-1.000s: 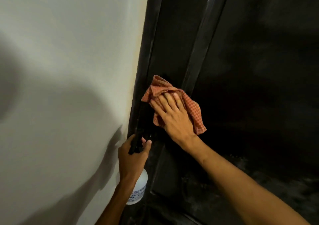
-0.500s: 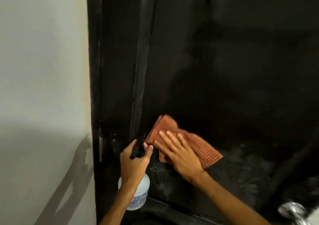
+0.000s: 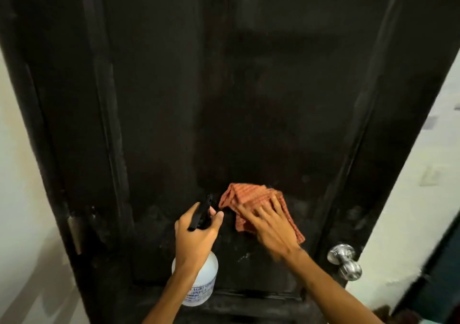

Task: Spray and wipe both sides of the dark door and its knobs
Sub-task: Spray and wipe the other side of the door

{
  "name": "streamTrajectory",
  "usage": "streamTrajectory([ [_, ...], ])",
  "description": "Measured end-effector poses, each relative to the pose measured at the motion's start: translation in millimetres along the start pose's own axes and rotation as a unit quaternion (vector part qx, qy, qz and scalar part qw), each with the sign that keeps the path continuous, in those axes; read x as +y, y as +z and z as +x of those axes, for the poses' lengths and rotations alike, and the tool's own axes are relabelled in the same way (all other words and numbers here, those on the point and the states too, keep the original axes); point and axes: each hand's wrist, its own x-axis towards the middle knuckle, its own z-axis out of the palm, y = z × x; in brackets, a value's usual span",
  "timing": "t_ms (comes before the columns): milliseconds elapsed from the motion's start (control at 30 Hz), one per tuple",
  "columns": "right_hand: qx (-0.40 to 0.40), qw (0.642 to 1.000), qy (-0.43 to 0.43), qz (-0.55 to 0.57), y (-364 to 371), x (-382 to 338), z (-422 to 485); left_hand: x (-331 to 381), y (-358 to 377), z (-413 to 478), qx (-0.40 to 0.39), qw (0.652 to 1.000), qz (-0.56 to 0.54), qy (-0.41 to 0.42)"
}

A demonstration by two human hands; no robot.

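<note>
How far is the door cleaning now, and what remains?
Wet smears low on the door suggest spraying is done here. The right hand presses the cloth there; the left hand holds the spray bottle. The knob looks untouched, and the other side is out of view.

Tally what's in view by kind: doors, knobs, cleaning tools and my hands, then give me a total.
Dark painted door: 1
Shiny silver round door knob: 1
Clear plastic spray bottle with black trigger: 1
Red checked cloth: 1
Hands: 2, the left hand and the right hand
Total: 6
</note>
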Motion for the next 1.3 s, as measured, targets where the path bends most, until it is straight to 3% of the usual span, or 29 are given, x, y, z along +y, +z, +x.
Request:
streamTrajectory([
  [67,0.086,0.986,0.144,0.024,-17.3,35.9,0.2,6.6,15.1,-4.8,-0.027,1.000,-0.009,-0.002],
  [167,0.212,0.883,0.384,0.168,-34.8,80.2,-19.7,9.5,45.1,-16.9,-0.070,0.997,-0.015,-0.012],
  [233,0.242,0.851,0.441,0.152,-28.5,86.8,-49.0,9.4,67.8,-24.3,-0.096,0.995,-0.013,-0.019],
  [367,0.236,0.861,0.417,0.172,-17.1,89.4,-82.5,20.7,113.1,-36.4,-0.150,0.989,-0.002,0.018],
  [533,0.304,0.812,0.469,0.167,-42.7,137.4,-83.4,32.3,161.1,-54.8,-0.194,0.980,0.000,0.033],
  [667,0.269,0.799,0.505,0.186,17.6,89.3,-119.3,34.3,178.8,-61.4,-0.197,0.980,-0.009,0.037],
  [800,0.275,0.817,0.468,0.195,6.2,103.1,-108.0,30.9,178.4,-53.2,-0.182,0.982,-0.001,0.047],
  [933,0.278,0.870,0.376,0.153,-19.1,115.4,-66.8,22.3,166.6,-41.4,-0.159,0.986,0.002,0.045],
  [1100,0.141,0.922,0.309,0.186,54.8,34.8,-105.9,-0.6,140.3,-38.4,-0.122,0.991,0.032,0.041],
  [1167,0.174,0.926,0.283,0.177,47.1,50.2,-82.0,-9.0,126.8,-30.0,-0.096,0.994,0.035,0.029],
  [1300,0.229,0.913,0.313,0.124,3.5,66.6,-15.6,-19.1,104.3,-24.1,-0.051,0.996,0.051,0.050],
])
